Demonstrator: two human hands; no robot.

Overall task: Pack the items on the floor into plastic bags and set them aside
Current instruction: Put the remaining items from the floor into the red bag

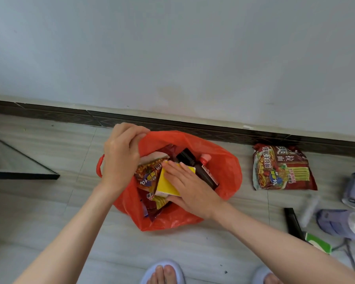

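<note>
Mid-pack: left hand (119, 154) grips the red bag (219, 160) rim on the floor, holding it wide. Right hand (190, 186) clamps the yellow box (168, 186), lowering it inside. Next: let go, fetch noodle packet (283, 168).

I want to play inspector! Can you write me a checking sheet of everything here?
Surface: grey tiled floor.
Job's things: red plastic bag open, holding noodle packets and a dark bottle; yellow box going in; noodle packet and cans outside on the floor.
Clutter: green-and-black item, unclear.
Hands: left hand grips bag rim; right hand holds the box.
Cables: thin cord.
Surroundings: white wall, dark skirting, slippers.
</note>
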